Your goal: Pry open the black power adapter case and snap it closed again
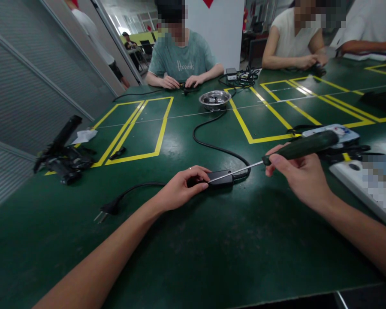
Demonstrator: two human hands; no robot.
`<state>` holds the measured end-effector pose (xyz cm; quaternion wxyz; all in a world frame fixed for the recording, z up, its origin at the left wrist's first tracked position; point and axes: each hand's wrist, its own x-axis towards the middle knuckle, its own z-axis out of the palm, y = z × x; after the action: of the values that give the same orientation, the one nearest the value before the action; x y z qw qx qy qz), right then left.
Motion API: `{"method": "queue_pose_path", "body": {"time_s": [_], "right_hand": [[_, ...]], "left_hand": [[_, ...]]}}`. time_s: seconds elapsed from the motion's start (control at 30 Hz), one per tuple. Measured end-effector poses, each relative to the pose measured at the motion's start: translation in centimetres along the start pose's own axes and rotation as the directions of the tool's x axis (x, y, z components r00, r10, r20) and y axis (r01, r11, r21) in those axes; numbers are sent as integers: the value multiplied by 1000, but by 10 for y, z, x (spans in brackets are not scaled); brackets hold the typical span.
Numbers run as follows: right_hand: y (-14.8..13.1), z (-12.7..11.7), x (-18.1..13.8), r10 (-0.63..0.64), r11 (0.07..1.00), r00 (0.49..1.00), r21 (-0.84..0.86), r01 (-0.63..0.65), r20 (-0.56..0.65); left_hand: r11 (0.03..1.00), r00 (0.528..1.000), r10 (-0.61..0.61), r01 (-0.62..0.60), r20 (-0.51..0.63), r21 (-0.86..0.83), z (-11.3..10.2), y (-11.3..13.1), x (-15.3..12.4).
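Note:
A black power adapter point(221, 177) lies on the green table with cords leaving both ends. My left hand point(188, 186) is closed around its left end, thumb in front and fingers behind. My right hand point(304, 176) holds a screwdriver point(304, 146) by its dark green handle, tilted, with the long metal shaft slanting down to the left. Its tip appears to meet the adapter close to my left thumb; exact contact I cannot tell. To the left, the cord ends in a two-pin plug point(111, 208). The other cord point(212, 146) curves away towards a metal bowl.
The metal bowl point(214, 99) holds small shiny parts. Black gear point(64, 154) sits at the left, with white paper point(84, 136) behind it. A white case point(368, 184) and a phone-like device point(334, 134) lie at right. Yellow tape point(157, 148) marks the table. Co-workers point(183, 56) sit opposite.

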<state>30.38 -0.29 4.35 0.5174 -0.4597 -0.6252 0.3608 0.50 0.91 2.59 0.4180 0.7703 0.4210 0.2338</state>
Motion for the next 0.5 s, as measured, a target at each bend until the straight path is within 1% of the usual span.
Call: {"method": "queue_pose_path", "body": {"time_s": [0.07,0.13,0.23,0.3,0.4,0.5], "right_hand": [[1,0,1,12,999,1000,45,-13,27],[3,1,1,24,987,997,157,-36,75],[2,3,-1,26,933,992,352,-68,121],[0,3,-3,37,900,992,428,-84,117],[-3,2,-3,69,886,995,455,-91,66],[-4,1,-3,73,908,997,412,-74,18]], "left_hand": [[1000,1000,-5,5,-1,-1,0,0,0],[1000,1000,-9,9,-3,-2,0,0,0],[1000,1000,-15,15,-4,-2,0,0,1],[1000,1000,-13,13,-5,-1,0,0,1],[1000,1000,-5,5,-3,-1,0,0,1],[1000,1000,-9,9,-3,-1,0,0,1]]}}
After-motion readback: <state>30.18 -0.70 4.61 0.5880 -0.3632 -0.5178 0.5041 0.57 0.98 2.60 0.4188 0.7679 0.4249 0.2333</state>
